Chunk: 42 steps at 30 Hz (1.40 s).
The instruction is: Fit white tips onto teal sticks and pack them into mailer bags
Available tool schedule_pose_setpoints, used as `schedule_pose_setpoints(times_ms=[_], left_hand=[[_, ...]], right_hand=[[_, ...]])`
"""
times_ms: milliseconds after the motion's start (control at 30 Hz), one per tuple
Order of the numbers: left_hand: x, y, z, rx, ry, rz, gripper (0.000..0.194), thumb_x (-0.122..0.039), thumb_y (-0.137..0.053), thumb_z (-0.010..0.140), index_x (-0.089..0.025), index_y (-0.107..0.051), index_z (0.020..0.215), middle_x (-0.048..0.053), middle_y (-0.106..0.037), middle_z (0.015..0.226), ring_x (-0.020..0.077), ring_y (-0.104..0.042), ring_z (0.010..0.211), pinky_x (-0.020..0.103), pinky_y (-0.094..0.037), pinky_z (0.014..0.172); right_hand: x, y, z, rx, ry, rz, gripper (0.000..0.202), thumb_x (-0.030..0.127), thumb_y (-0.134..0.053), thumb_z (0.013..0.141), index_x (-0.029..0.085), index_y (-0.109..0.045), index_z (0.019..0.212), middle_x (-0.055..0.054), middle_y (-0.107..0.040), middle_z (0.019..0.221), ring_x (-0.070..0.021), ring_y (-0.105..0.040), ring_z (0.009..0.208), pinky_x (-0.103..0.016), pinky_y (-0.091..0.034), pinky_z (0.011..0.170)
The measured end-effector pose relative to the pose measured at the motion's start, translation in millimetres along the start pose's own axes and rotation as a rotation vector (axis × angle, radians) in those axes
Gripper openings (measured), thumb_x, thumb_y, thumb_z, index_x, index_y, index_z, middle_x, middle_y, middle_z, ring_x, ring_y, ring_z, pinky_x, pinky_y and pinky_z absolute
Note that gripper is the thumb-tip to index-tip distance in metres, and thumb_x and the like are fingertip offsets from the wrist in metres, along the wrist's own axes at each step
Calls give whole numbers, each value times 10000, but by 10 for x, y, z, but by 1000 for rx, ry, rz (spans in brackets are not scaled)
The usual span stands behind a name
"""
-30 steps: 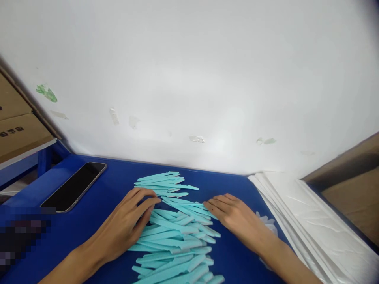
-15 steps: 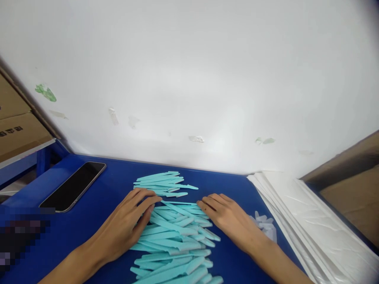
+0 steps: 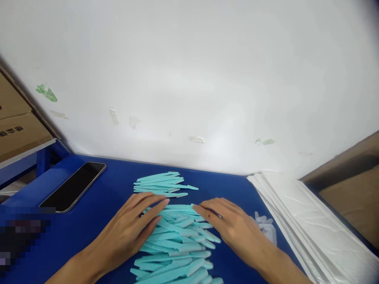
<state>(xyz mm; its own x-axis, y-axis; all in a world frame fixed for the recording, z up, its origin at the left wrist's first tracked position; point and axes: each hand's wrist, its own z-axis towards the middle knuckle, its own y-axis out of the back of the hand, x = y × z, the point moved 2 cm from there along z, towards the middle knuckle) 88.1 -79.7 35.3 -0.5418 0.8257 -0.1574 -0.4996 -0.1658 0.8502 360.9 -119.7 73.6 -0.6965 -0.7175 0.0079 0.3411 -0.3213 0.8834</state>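
Note:
A long pile of slim turquoise plastic eyebrow razors (image 3: pixel 177 246) runs toward me down the middle of the blue table. My left hand (image 3: pixel 134 221) lies at the pile's far left side, fingers stretched out and touching the razors' ends. Opposite it, my right hand (image 3: pixel 227 221) rests its fingertips on the far right ends, its fingers also extended. The undersides of both hands' fingers are partly hidden. Just beyond my hands is a smaller, separate group of the same razors (image 3: pixel 160 181), lying roughly side by side.
A phone (image 3: pixel 74 187) lies on the blue table (image 3: pixel 118 173) at left. Small translucent pieces (image 3: pixel 266 227) sit beyond my right forearm. White plastic sheets or bags (image 3: pixel 308 221) are stacked at right. A white wall (image 3: pixel 189 79) closes the back; cardboard boxes (image 3: pixel 23 134) stand at left.
My right hand's fingertips have shifted slightly left over the razors. My left fingers have moved a little to the right, so the hands are closer together.

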Motion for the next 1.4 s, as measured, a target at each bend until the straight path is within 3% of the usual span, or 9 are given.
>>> schedule_pose_setpoints(times_ms=[167,400,600,733,833,967,1133,1233,1400], left_hand=[[-138,9,-40,-57,-127,91,383,-77,-551,1009,-161,-573,1382,70,-734,1050,250,-599,1034,411,-453,894],[-240,48,-116,-26,-181,331,584,108,-366,884,-175,-575,1350,51,-735,1008,246,-615,961,450,-426,911],[-136,108,-34,-18,-44,217,361,12,-401,919,-145,-574,1194,62,-647,878,224,-573,803,358,-448,728],[-95,151,14,-79,4,124,172,-82,-405,996,-179,-542,1033,27,-608,798,194,-569,702,330,-454,695],[-72,108,-5,-58,42,87,120,-200,-416,1049,-198,-517,984,-5,-588,731,173,-565,598,302,-404,561],[-32,37,-55,-55,45,105,170,-280,-381,1087,-206,-533,1072,-11,-644,761,157,-628,591,274,-428,529],[-34,62,-33,-48,39,116,232,-297,-358,1097,-213,-572,1065,8,-696,816,160,-692,641,247,-490,553],[-67,105,-6,-62,24,82,240,-278,-348,1099,-195,-571,1124,30,-734,867,172,-731,707,243,-515,568],[-114,120,5,-14,80,-58,252,-271,-354,1100,-176,-500,1282,-5,-708,782,149,-684,601,237,-486,525]], right_hand=[[238,95,74,-37,64,47,329,62,-370,1064,84,-670,1198,-85,-746,993,-179,-704,849,-315,-587,805],[260,171,46,-30,12,57,393,138,-292,1109,154,-664,1233,-55,-763,1067,-166,-716,940,-312,-561,844],[-318,268,-534,68,-349,-119,300,323,-440,1090,222,-696,1210,-73,-765,1066,-241,-719,937,-401,-558,833],[-737,248,-1037,226,-444,-132,291,414,-499,1060,265,-746,1098,-58,-757,1014,-256,-708,943,-409,-561,811],[-846,191,-1212,270,-465,-145,250,419,-548,1037,277,-750,1075,-56,-749,1009,-265,-700,945,-422,-549,810],[-853,110,-1225,316,-438,-154,210,340,-570,1031,259,-741,940,-42,-742,942,-247,-693,897,-386,-529,774],[-791,82,-1147,247,-317,-277,170,236,-569,1024,240,-707,925,-33,-740,900,-222,-695,860,-343,-493,727],[-686,104,-1046,164,-276,-346,242,184,-472,1050,227,-688,951,-37,-747,888,-227,-714,827,-347,-489,704],[-401,222,-806,-41,-362,-205,227,298,-438,1085,223,-644,1139,-35,-777,937,-194,-751,763,-311,-560,705]])
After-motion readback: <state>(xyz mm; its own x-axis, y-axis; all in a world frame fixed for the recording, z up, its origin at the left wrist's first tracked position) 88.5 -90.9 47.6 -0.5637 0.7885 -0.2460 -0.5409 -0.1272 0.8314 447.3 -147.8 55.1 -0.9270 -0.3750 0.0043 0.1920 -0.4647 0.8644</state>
